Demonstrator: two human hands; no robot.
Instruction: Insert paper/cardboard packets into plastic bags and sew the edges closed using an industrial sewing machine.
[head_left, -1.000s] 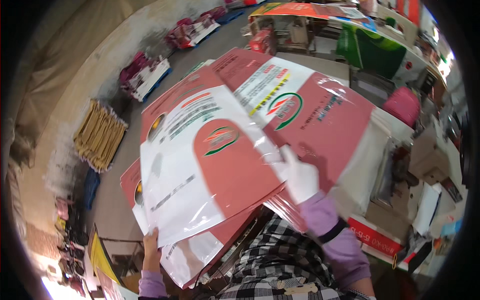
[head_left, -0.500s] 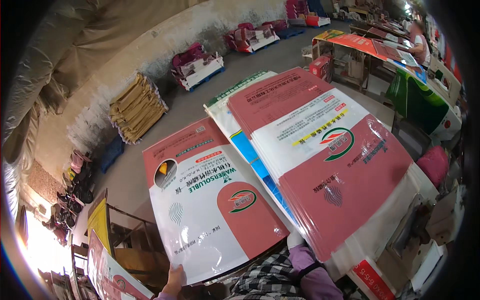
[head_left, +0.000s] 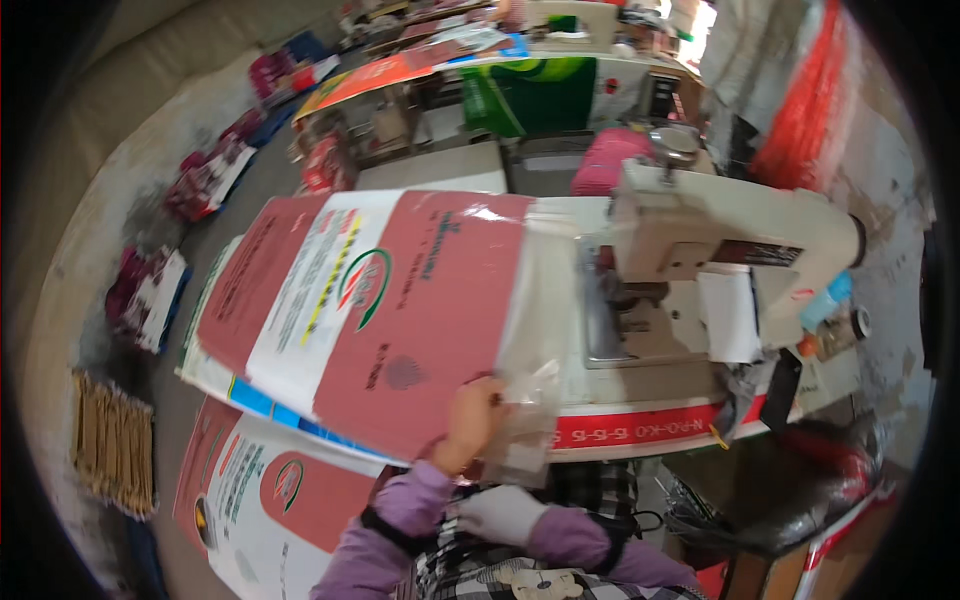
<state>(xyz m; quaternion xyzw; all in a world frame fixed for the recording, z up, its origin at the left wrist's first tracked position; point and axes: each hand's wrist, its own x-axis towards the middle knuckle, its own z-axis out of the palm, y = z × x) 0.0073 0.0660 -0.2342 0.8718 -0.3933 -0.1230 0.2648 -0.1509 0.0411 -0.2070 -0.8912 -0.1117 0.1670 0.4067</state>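
From where I stand, the stack (head_left: 440,275) of red and white bags lies flat at about eleven o'clock from the worker's body, with the machine (head_left: 690,225) at one o'clock. The bare left hand (head_left: 470,425) is at the stack's near corner, toward its five o'clock, fingers against the edge beside a crumple of clear film (head_left: 530,425); I can't tell whether they pinch it or only press. The gloved right hand (head_left: 505,515) lies low over the checked apron (head_left: 455,560), its fingertips lost to me, so I can't say if it grasps anything. Each bag looks light, thin and floppy, with a glossy face likely to slide on the next; the film seems softer and easily creased. I'd take one by two corners of the near edge, fingers beneath and thumb on top, and would expect the whole pile to be weighty. On the top bag an emblem (head_left: 362,288) in green and red sits among small dark lettering, and a yellow line crosses the white band; blur spoils most of it. The lower bag (head_left: 240,525), near ten o'clock, has a similar emblem, and the table's red strip (head_left: 635,428) carries clearer white characters.
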